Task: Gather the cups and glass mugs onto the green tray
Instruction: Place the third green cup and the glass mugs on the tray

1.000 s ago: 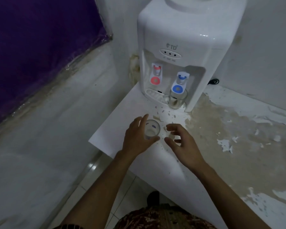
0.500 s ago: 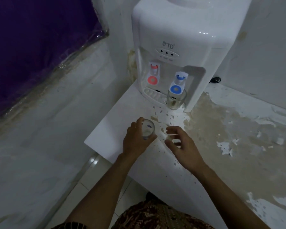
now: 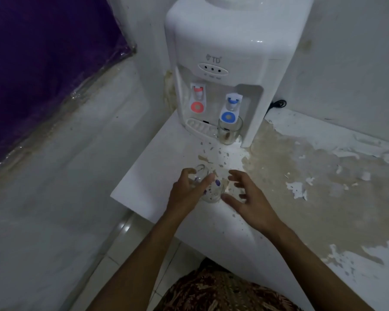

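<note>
Glass mugs are what's being dealt with here, and only one view is given, the head camera looking down at a white counter (image 3: 157, 167) with peeling, stained paint.

One small clear glass (image 3: 211, 190), printed with little purple dots, is gripped by the left hand (image 3: 186, 194). Fingers and thumb are wrapped around it, and it's tipped over so the mouth (image 3: 199, 170) points away toward the dispenser and the base sits nearer the person. It's held right over the front part of the counter; whether it's touching the surface can't really be told.

The right hand (image 3: 247, 198) is held open just beside that glass, fingers spread and curled a bit, nothing gripped. Its thumb is very close to the base of the glass, but contact can't be made out.

A second glass (image 3: 229, 133) is parked upright under the blue tap (image 3: 230, 108) of a white tabletop water dispenser (image 3: 229, 52), well apart from both hands. It stands at the right end of the drip tray (image 3: 199, 127). A red tap (image 3: 198, 101) is seen to the left of the blue one. A black cord (image 3: 277, 104) is spotted behind the dispenser, against the wall.

A green tray isn't visible in this view.
</note>
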